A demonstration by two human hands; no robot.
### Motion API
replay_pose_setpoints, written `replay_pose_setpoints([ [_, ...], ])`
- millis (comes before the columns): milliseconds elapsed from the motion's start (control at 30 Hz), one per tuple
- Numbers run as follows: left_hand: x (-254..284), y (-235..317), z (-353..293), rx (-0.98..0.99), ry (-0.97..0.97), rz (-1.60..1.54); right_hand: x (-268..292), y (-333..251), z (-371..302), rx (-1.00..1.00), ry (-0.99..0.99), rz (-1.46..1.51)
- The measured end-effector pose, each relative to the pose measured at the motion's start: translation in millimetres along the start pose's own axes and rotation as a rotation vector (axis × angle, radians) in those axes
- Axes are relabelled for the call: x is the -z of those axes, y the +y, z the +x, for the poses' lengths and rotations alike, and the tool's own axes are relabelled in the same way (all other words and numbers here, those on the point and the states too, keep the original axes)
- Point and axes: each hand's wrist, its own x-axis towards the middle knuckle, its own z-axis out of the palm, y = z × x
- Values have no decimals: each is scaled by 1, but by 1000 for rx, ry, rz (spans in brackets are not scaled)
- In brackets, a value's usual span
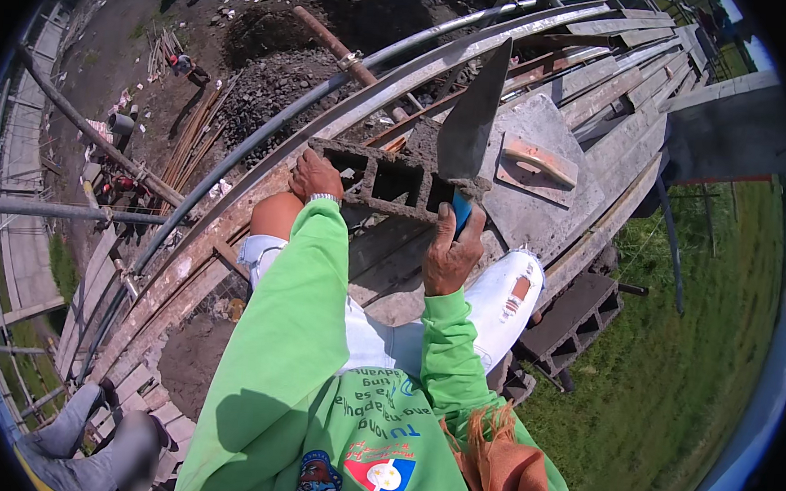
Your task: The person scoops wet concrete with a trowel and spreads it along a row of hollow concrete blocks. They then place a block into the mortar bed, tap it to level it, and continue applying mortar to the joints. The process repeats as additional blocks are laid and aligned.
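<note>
"So, in the head view, which way does the hollow block [369, 179] lie?"

"At three o'clock from the left hand [314, 176], ten from the right hand [454, 251]; its long axis runs nine to three, tipped slightly towards four; the left is nearer, closed on the nine-o'clock end."

"And the right?"

"Clamped round the trowel [472, 124]; its blade points to one o'clock."

"What's hidden?"

"Part of the block's three-o'clock end, behind the trowel; the left fingers' undersides; whether the right knuckles touch the block, I can't tell."
</note>
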Motion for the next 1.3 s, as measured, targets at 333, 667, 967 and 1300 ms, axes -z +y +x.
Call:
replay_pose_setpoints([
  [333,-1,2,1,21,-17,-5,-11,-2,-15,-181,-294,-202],
  [667,5,4,4,15,-14,-75,-13,11,-15,-222,-333,-418],
  [967,-2,2,2,20,-8,-52,-20,-3,-7,-243,-468,-523],
  [1300,1,1,2,28,-28,-78,-10,12,-27,-54,-116,-87],
])
